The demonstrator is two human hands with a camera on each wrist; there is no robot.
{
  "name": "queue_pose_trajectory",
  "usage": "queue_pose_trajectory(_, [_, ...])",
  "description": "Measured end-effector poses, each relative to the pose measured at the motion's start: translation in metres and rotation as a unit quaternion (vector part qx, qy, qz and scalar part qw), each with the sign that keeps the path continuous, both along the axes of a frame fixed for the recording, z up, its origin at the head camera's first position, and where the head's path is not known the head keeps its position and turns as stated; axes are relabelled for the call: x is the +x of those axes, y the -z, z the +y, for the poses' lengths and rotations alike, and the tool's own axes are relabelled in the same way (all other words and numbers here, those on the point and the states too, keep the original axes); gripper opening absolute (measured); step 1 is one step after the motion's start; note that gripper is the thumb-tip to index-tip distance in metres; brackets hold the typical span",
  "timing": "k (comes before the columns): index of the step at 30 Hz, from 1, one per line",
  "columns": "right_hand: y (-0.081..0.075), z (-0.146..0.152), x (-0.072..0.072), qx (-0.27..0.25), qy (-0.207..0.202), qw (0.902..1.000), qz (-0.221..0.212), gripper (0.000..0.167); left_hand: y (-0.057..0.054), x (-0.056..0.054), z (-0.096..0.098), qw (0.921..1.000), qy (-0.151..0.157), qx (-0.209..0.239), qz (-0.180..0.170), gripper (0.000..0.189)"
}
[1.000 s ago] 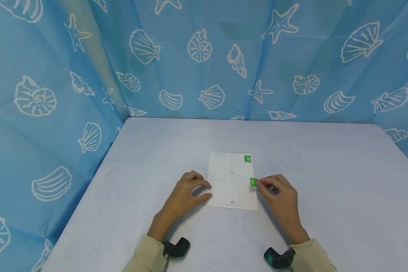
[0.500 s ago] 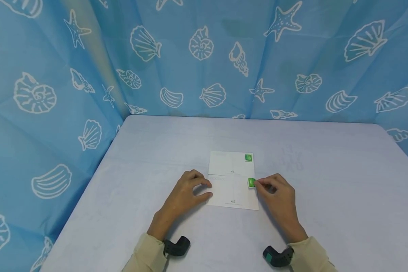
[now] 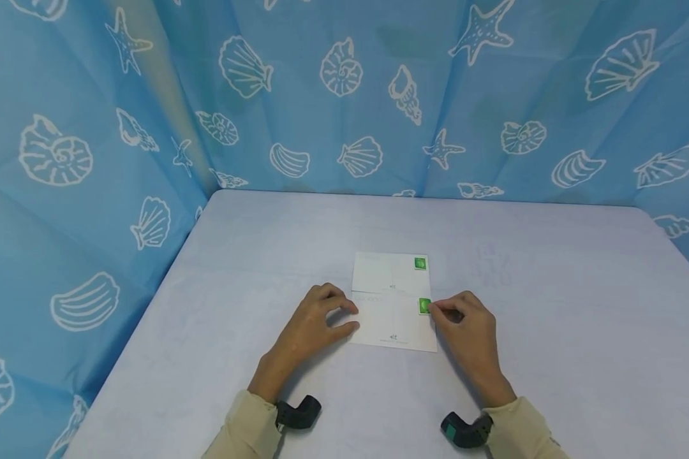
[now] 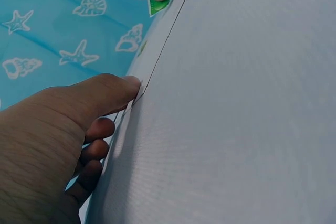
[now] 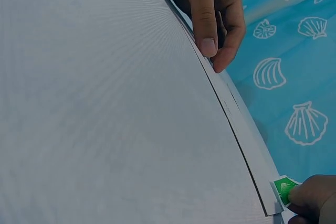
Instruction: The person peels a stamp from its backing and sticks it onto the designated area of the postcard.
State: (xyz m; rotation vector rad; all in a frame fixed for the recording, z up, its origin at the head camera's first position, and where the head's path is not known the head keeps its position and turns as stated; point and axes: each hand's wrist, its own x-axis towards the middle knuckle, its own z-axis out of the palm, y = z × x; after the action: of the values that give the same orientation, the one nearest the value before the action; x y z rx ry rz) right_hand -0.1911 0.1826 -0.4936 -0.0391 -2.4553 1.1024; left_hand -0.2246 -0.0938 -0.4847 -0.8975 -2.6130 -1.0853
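Note:
Two white postcards lie one above the other in the head view. The far postcard has a green stamp in its upper right corner. My left hand rests at the left edge of the near postcard, thumb and fingers spread apart and tips on the edge. Between thumb and index finger, my right hand pinches a second green stamp by its right side, over the near card's upper right corner. The right wrist view shows this stamp tilted up from the card.
A white-covered table stretches out around the cards. Blue curtains with white shell and starfish prints stand behind it and along the left. A black wrist camera sits on the left wrist, another black camera on the right.
My right hand has moved the pinched stamp slightly left, from overhanging the near card's right edge to over its corner, and lower onto it. The left hand stays in place.

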Motion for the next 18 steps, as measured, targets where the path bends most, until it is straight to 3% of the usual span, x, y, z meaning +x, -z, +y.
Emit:
queue_pose_trajectory(10, [0.0000, -0.0002, 0.0003, 0.005, 0.002, 0.9998, -0.020, 0.008, -0.0017, 0.0006, 0.0014, 1.0000, 0.000, -0.004, -0.006, 0.021])
queue_pose_trajectory(18, [0.0008, -0.0019, 0.0016, 0.039, -0.010, 0.9988, -0.028, 0.009, -0.0018, 0.0008, 0.0004, 1.0000, -0.002, -0.003, -0.008, 0.021])
